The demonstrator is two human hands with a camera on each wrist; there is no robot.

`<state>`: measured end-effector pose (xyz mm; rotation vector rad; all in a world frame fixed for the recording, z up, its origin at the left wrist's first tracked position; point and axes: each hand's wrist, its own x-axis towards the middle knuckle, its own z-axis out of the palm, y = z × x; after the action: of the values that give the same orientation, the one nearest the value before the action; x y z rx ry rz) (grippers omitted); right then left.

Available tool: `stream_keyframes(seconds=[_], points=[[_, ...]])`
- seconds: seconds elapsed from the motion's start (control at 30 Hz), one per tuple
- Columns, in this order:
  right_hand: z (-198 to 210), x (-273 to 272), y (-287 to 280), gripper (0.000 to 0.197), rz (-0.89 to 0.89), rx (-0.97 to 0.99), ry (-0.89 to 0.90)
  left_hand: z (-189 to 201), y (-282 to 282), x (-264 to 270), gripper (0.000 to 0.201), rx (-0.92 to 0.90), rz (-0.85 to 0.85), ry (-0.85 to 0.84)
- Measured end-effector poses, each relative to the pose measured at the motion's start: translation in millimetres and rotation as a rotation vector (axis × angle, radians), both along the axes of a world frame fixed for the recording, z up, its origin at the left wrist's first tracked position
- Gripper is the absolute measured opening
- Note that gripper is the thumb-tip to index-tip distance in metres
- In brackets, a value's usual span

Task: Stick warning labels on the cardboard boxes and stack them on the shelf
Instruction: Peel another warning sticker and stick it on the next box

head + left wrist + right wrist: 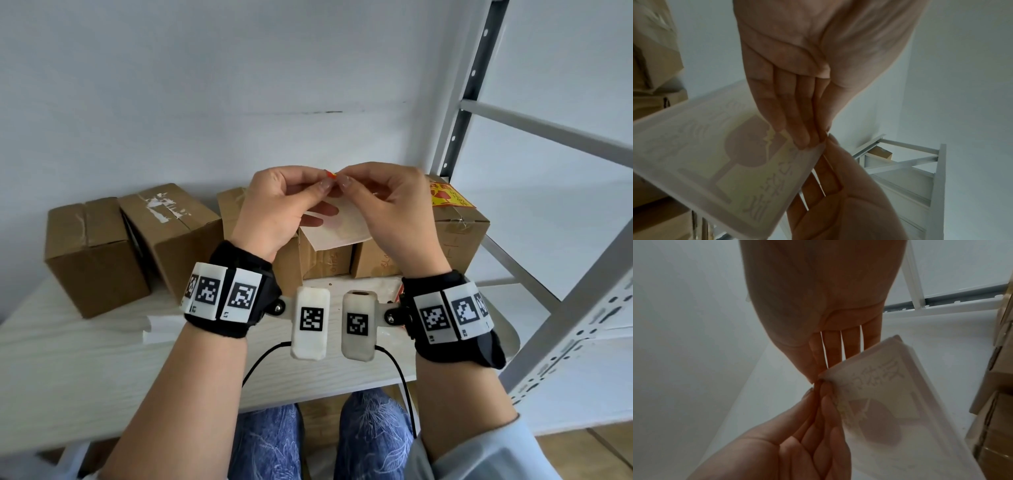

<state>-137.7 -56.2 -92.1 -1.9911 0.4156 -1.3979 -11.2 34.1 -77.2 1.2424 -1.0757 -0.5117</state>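
A warning label [337, 226] hangs in the air above the table, its white backing toward me and a red and yellow corner at the top. My left hand [322, 185] and right hand [344, 180] both pinch that top corner, fingertips almost touching. The left wrist view shows the label [715, 154] from behind, with a faint broken-glass print. In the right wrist view the label [890, 402] hangs right of the pinch. Brown cardboard boxes [92, 253] line the table's back; the right box [459, 236] carries a red and yellow label on top.
The white wooden table [85, 377] holds a small stack of white sheets [161, 329] near my left wrist. A grey metal shelf frame [479, 113] rises at the right. More boxes [325, 260] stand behind my hands. A pale wall closes the back.
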Motion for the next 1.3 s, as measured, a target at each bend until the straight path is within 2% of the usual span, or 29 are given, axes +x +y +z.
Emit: stream_keyframes(seconds=[0.4,0.6,0.77,0.9,1.0,1.17,1.3], points=[[-3,-1,2,0.013,-0.021,0.027,-0.007,0,1,-4,0.008,0.040,0.037,-0.082],[-1,-1,3,0.007,-0.014,0.040,0.036,0,2,-2,0.015,0.083,0.064,-0.318],[-1,-3,3,0.010,0.004,0.055,0.040,2,5,-1,0.008,0.127,0.052,-0.429],[-3,1,1,0.019,-0.032,0.019,0.018,3,7,-1,0.012,0.139,0.029,-0.404],[-5,5,-1,0.018,-0.071,0.017,0.026,3,9,0,0.015,0.136,0.012,-0.362],[-8,8,-3,0.021,-0.130,0.069,-0.017,8,13,2,0.025,0.059,0.057,-0.080],[-13,10,-9,0.024,-0.160,0.214,-0.122,10,12,9,0.027,-0.038,0.144,0.142]])
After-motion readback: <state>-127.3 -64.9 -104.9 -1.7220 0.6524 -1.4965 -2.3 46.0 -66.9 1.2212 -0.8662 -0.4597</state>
